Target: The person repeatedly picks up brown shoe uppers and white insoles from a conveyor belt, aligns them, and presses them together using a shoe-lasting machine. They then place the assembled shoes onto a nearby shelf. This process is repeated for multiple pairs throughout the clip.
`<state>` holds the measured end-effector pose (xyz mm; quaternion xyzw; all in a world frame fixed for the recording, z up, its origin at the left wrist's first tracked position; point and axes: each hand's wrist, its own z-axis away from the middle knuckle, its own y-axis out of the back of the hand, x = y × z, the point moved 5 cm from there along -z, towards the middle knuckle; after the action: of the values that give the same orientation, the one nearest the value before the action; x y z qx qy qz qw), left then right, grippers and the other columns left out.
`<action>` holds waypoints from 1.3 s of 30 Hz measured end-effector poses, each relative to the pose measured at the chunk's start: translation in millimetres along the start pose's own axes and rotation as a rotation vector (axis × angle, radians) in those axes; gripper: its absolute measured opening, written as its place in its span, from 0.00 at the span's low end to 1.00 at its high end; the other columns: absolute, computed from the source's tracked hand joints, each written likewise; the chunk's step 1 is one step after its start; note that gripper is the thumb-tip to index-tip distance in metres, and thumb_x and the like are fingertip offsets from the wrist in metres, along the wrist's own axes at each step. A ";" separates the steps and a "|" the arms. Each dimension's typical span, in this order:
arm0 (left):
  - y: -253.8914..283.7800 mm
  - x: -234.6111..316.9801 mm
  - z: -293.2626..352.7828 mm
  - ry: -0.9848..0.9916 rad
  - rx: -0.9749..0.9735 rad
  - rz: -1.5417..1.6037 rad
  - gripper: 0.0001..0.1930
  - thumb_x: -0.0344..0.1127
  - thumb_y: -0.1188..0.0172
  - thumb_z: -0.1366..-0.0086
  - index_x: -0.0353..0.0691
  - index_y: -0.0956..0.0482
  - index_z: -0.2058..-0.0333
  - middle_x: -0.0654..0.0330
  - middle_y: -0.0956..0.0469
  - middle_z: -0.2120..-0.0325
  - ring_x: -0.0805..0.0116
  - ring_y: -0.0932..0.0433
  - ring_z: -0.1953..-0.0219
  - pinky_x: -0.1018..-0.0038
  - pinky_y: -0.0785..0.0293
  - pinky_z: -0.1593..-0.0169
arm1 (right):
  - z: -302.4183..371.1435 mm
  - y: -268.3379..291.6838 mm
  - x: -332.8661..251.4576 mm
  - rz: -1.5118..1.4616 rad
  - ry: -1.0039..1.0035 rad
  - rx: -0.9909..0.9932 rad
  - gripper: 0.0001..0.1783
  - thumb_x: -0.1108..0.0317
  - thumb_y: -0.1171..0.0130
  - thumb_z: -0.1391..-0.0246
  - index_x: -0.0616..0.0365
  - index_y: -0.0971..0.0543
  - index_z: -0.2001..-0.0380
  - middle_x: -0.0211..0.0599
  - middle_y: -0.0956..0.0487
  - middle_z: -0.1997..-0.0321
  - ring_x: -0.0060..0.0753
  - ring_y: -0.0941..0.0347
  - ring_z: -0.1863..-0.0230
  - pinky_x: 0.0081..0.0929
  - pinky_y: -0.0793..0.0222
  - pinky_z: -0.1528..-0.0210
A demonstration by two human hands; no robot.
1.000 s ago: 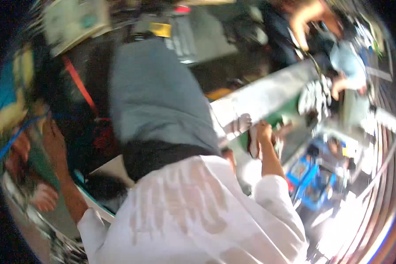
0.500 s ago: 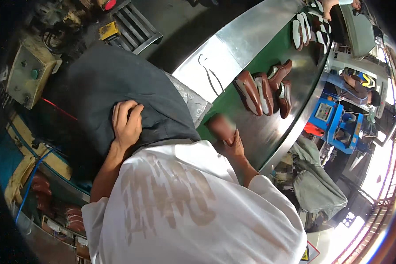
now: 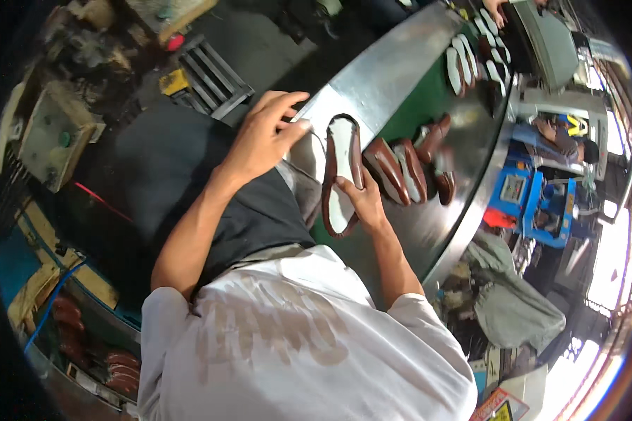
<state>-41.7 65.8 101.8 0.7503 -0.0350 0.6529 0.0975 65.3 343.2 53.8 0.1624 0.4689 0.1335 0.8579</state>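
My right hand (image 3: 364,201) grips a brown leather shoe (image 3: 343,151) near its lower end, thumb pressed on the white underside. That underside faces up, and brown leather edges run round it. To the left, my left hand (image 3: 263,137) hovers over the dark cloth on my lap, fingers apart and slightly bent, holding nothing. It is close to the far end of the shoe but apart from it. Just right of the held shoe, several brown shoes (image 3: 386,170) rest on the metal and green work surface (image 3: 418,95).
Farther along the surface lie more shoes with white undersides (image 3: 463,64), near another person's hand (image 3: 495,10). A slatted metal stand (image 3: 214,76) is at the far left. Beyond the right edge are a blue machine (image 3: 541,203), a seated person (image 3: 565,146) and a draped grey cover (image 3: 509,295).
My left hand has risen from my lap toward the shoe. My right hand has brought the brown shoe up and left, and its white underside now shows.
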 end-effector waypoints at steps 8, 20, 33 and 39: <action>149.3 -6.7 19.5 0.026 0.471 -0.167 0.12 0.31 0.34 0.30 0.33 0.14 0.51 0.53 0.17 0.58 0.62 0.17 0.56 0.69 0.23 0.49 | -18.4 -155.3 -161.9 0.132 0.373 -0.449 0.44 0.57 0.26 0.40 0.68 0.32 0.28 0.46 0.20 0.37 0.34 0.25 0.35 0.32 0.32 0.31; 201.2 100.4 132.9 -0.195 0.339 0.112 0.38 0.25 0.32 0.36 0.31 0.34 0.28 0.48 0.32 0.31 0.53 0.33 0.27 0.60 0.37 0.26 | -16.6 -241.3 -218.2 0.260 0.879 -0.610 0.67 0.67 0.21 0.49 0.63 0.58 0.18 0.67 0.30 0.28 0.65 0.29 0.29 0.48 0.30 0.29; 159.9 78.9 122.7 -0.069 0.305 -0.275 0.41 0.25 0.25 0.51 0.36 0.28 0.35 0.47 0.25 0.36 0.49 0.28 0.30 0.58 0.34 0.27 | -20.3 -276.0 -161.3 0.141 1.235 -0.514 0.62 0.66 0.21 0.45 0.68 0.54 0.21 0.57 0.30 0.30 0.51 0.28 0.32 0.44 0.31 0.29; 162.7 77.5 118.8 -0.067 0.276 -0.267 0.34 0.22 0.30 0.51 0.37 0.27 0.41 0.48 0.24 0.40 0.50 0.27 0.31 0.55 0.34 0.27 | -21.9 -277.9 -150.4 0.178 1.265 -0.459 0.70 0.64 0.17 0.50 0.69 0.59 0.20 0.59 0.32 0.29 0.57 0.30 0.30 0.46 0.33 0.28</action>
<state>55.9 -110.4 179.4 0.7760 0.1515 0.6073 0.0782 -10.8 35.9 44.9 -0.0951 0.8252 0.3690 0.4170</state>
